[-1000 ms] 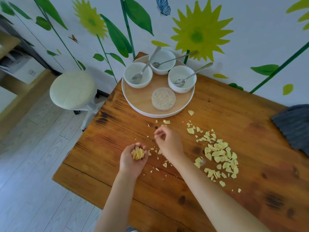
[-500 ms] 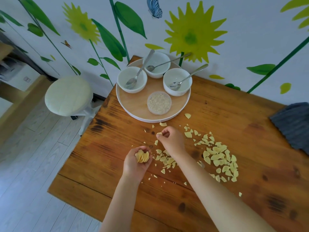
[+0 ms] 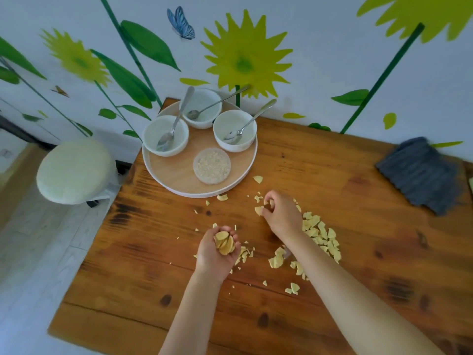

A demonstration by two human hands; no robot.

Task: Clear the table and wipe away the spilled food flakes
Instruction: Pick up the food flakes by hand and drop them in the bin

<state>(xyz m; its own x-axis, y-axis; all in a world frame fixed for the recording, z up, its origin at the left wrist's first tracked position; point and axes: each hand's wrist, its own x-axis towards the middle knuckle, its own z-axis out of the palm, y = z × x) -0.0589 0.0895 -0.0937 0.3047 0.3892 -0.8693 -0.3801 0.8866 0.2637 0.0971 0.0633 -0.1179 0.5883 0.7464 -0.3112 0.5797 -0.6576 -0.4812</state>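
Pale yellow food flakes lie scattered over the middle of the wooden table, densest to the right of my right wrist. My left hand is cupped palm-up around a stack of collected flakes. Farther back, my right hand has its fingertips pinched on a flake beside another one. A folded dark grey cloth lies at the table's right edge.
A round wooden tray at the table's back holds three white bowls with spoons and a small dish of grains. A white round stool stands left of the table. The wall is just behind.
My right hand has moved to the right and away from me to other flakes. My left hand holds a bigger stack and has stayed roughly in place.
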